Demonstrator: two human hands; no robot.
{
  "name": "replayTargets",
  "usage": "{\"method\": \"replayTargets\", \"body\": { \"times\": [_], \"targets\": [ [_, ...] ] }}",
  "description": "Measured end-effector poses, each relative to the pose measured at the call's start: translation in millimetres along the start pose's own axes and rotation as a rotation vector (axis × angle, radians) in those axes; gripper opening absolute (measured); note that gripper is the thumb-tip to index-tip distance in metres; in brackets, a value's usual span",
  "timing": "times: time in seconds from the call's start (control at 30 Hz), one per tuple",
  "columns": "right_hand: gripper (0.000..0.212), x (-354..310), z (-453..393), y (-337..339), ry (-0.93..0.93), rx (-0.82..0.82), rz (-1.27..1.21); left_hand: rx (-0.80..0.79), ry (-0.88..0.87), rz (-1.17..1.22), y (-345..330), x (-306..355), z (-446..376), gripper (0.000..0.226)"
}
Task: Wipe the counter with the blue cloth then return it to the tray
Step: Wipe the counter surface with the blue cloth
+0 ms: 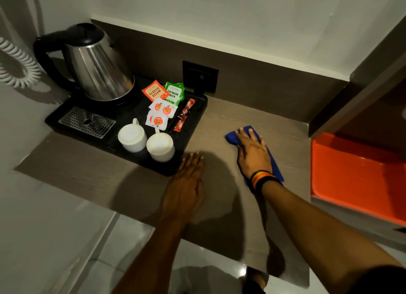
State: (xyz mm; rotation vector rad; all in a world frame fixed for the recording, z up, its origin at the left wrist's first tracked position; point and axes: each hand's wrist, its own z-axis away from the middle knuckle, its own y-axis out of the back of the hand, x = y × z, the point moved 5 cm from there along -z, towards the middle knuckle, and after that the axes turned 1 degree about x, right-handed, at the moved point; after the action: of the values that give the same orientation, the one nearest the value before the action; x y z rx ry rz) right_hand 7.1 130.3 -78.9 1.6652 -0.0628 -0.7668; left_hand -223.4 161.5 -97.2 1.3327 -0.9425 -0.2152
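Left hand flat on counter, fingers straight, together, holding nothing, just off black tray near corner.

Right hand flat on cloth, fingers spread, pressing it down mid-counter toward right edge.

Cloth: soft, light, limp; likely bunches or slides under palm. Best pinched at free blue corner past fingertips, or gathered whole in fist.

Orange tray right of counter, beyond edge. Cups, kettle on black tray, far left.

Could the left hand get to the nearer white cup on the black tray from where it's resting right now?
Probably yes. The left hand lies flat on the counter beside the black tray, and the nearer white cup stands upside down at that corner with nothing between them. The right hand presses the blue cloth.
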Motion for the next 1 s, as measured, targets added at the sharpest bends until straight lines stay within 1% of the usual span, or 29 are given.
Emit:
{"method": "replayTargets", "body": {
  "times": [0.07,0.13,0.2,0.23,0.27,0.33,0.4,0.43,0.47,0.53,0.6,0.67,0.73,0.77,0.83,0.9,0.97,1.0],
  "targets": [
    [0.059,-23.4,14.1,-14.5,0.062,-0.065,-0.019,0.031,0.01,0.028,2.4,2.5,5.0,0.061],
    [0.063,-39.4,64.3,-22.7,0.247,-0.15,-0.015,0.072,0.029,0.053,7.6,4.7,15.3,0.062],
    [0.06,-30.7,115.3,-14.2,0.373,-0.173,-0.02,0.062,0.022,0.047,12.0,3.8,27.2,0.063],
    [0.057,-19.9,129.8,-7.5,0.389,-0.177,-0.015,0.048,0.013,0.044,13.7,1.5,34.2,0.062],
    [0.055,-8.1,135.3,-0.8,0.378,-0.169,-0.01,0.037,0.005,0.045,15.1,-1.4,40.4,0.062],
    [0.053,4.2,126.5,6.3,0.275,-0.116,0.002,0.024,-0.002,0.051,16.6,-7.7,48.1,0.063],
    [0.052,-4.1,104.1,2.7,0.153,-0.052,0.006,0.036,0.012,0.086,16.3,-11.0,51.0,0.063],
    [0.052,-15.3,95.2,-3.8,0.128,-0.042,0.005,0.043,0.018,0.098,15.5,-12.2,50.8,0.062],
    [0.053,-27.7,91.1,-11.7,0.14,-0.05,0.011,0.046,0.018,0.105,14.1,-12.5,50.3,0.063],
    [0.056,-50.2,101.2,-26.3,0.264,-0.119,0.02,0.059,0.006,0.113,12.5,-13.1,48.6,0.064],
    [0.06,-55.1,137.4,-29.5,0.435,-0.187,0.019,0.073,-0.004,0.113,13.0,-12.0,47.9,0.067],
    [0.059,-38.1,178.2,-18.1,0.546,-0.252,-0.011,0.091,0.0,0.089,15.5,-11.3,48.1,0.068],
    [0.057,-4.1,192.1,0.8,0.589,-0.289,0.0,0.103,-0.024,0.069,15.7,-8.8,49.4,0.065],
    [0.056,12.2,184.9,9.2,0.558,-0.275,0.011,0.109,-0.037,0.067,14.7,-8.0,51.1,0.063],
    [0.05,28.1,151.8,20.0,0.387,-0.199,-0.005,0.138,-0.055,0.06,13.1,-8.2,53.4,0.061],
    [0.049,15.0,124.1,16.0,0.251,-0.125,0.001,0.178,-0.081,0.054,12.3,-7.4,54.8,0.059],
    [0.053,-15.6,122.4,0.0,0.244,-0.122,0.013,0.193,-0.109,0.05,12.0,-4.8,57.1,0.056],
    [0.056,-31.3,133.2,-8.1,0.289,-0.14,0.012,0.184,-0.115,0.041,11.9,-3.7,58.3,0.054]
  ]
}}
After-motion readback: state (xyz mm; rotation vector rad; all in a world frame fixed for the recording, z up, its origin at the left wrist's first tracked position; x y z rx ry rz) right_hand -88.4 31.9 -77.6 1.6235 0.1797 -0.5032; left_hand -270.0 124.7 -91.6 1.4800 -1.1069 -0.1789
